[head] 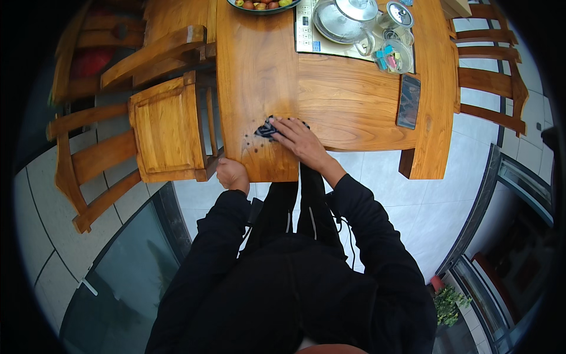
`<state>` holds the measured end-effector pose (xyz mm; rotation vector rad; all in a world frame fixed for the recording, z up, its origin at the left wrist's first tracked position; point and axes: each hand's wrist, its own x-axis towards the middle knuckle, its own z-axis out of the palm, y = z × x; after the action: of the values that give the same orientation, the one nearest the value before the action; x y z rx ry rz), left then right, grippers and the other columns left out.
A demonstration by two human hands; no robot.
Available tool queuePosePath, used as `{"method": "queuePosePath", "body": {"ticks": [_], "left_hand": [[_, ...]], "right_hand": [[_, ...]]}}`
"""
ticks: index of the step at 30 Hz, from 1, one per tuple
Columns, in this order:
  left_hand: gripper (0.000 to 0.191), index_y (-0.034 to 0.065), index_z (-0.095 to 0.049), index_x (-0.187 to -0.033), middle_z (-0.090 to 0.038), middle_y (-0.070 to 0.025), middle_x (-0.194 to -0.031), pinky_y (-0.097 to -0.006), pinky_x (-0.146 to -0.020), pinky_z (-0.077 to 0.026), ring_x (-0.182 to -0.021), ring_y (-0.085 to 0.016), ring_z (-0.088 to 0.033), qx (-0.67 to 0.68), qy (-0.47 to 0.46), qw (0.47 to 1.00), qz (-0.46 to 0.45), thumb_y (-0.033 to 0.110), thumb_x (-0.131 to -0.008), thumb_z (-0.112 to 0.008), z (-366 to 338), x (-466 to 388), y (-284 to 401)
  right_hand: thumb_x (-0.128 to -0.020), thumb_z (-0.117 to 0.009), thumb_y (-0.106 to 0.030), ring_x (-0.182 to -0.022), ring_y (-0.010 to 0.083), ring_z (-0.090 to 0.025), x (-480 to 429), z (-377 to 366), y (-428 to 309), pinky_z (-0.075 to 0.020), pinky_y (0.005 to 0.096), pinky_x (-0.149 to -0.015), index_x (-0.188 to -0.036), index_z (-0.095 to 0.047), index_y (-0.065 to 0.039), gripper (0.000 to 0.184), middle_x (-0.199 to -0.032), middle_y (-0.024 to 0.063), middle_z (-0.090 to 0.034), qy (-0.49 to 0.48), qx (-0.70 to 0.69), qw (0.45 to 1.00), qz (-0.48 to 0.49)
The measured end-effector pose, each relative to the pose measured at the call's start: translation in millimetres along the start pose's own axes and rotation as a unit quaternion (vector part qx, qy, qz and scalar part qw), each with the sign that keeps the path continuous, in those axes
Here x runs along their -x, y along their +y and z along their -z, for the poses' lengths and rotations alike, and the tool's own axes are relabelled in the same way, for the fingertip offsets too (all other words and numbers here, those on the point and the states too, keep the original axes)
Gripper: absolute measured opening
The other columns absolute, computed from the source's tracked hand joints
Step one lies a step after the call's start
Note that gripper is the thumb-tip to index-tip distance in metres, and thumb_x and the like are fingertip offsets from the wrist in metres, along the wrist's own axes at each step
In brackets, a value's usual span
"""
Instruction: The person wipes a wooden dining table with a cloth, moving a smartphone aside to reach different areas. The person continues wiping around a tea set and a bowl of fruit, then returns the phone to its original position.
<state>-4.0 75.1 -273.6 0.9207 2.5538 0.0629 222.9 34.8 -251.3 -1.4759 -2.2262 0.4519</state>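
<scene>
My right hand (300,142) lies on a dark patterned cloth (266,129), pressing it to the wooden table (261,79) near its front end. Most of the cloth is hidden under my fingers and palm. Several dark spots (255,150) mark the wood just left of and below the cloth. At the table's front left corner, my left hand (233,174) is curled around the edge, with its fingertips out of sight.
A wooden chair (168,128) stands close on the left, another chair (486,79) on the right. Toward the far side are a fruit bowl (265,9), a glass kettle (342,22) on an electric hob (305,37), a lidded glass pot (398,17), a small container (400,57) and a smartphone (408,101).
</scene>
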Motion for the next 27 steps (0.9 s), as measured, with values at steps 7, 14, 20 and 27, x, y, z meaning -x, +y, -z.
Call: {"method": "queuePosePath", "body": {"ticks": [7,14,20,27], "left_hand": [[0.057,-0.0074,-0.071,-0.094,-0.067,-0.0325,-0.103,-0.0538,-0.089,-0.051,-0.099,-0.050,-0.064,0.007,-0.007,1.000,0.024,0.034,-0.097,-0.032,7.8,6.9,7.2],[0.054,-0.0010,-0.074,-0.093,-0.071,-0.0273,-0.096,-0.0558,-0.080,-0.053,-0.092,-0.047,-0.067,-0.018,0.015,1.000,0.014,0.035,-0.099,-0.035,1.1,1.9,4.0],[0.057,-0.0076,-0.071,-0.091,-0.068,-0.0318,-0.101,-0.0544,-0.089,-0.050,-0.096,-0.050,-0.065,0.006,0.003,1.000,-0.001,0.033,-0.097,-0.031,3.3,4.6,2.8],[0.052,-0.0001,-0.074,-0.090,-0.070,-0.0277,-0.093,-0.0582,-0.077,-0.053,-0.090,-0.048,-0.067,-0.018,0.030,0.999,-0.004,0.035,-0.097,-0.035,-3.6,-1.3,-0.9]], "right_hand": [[-0.074,-0.057,0.008,-0.129,0.0404,-0.046,-69.6,12.9,100.1,-0.0360,0.0479,-0.108,-0.128,-0.060,-0.002,0.054,-0.145,0.0199,-0.047,0.301,0.089,0.918,-0.243],[-0.080,-0.061,-0.001,-0.141,0.0301,-0.039,-16.7,-26.5,-39.4,-0.0314,0.0452,-0.117,-0.126,-0.061,-0.004,0.046,-0.154,0.0114,-0.041,0.041,-0.056,0.997,-0.016],[-0.077,-0.060,0.006,-0.138,0.0355,-0.041,53.7,35.7,38.4,-0.0359,0.0470,-0.113,-0.128,-0.059,-0.004,0.053,-0.151,0.0139,-0.044,0.053,-0.027,0.991,-0.120],[-0.079,-0.055,0.010,-0.127,0.0414,-0.047,-0.7,36.7,112.1,-0.0360,0.0474,-0.108,-0.132,-0.057,0.000,0.054,-0.150,0.0205,-0.044,0.334,0.160,0.851,-0.372]]}}
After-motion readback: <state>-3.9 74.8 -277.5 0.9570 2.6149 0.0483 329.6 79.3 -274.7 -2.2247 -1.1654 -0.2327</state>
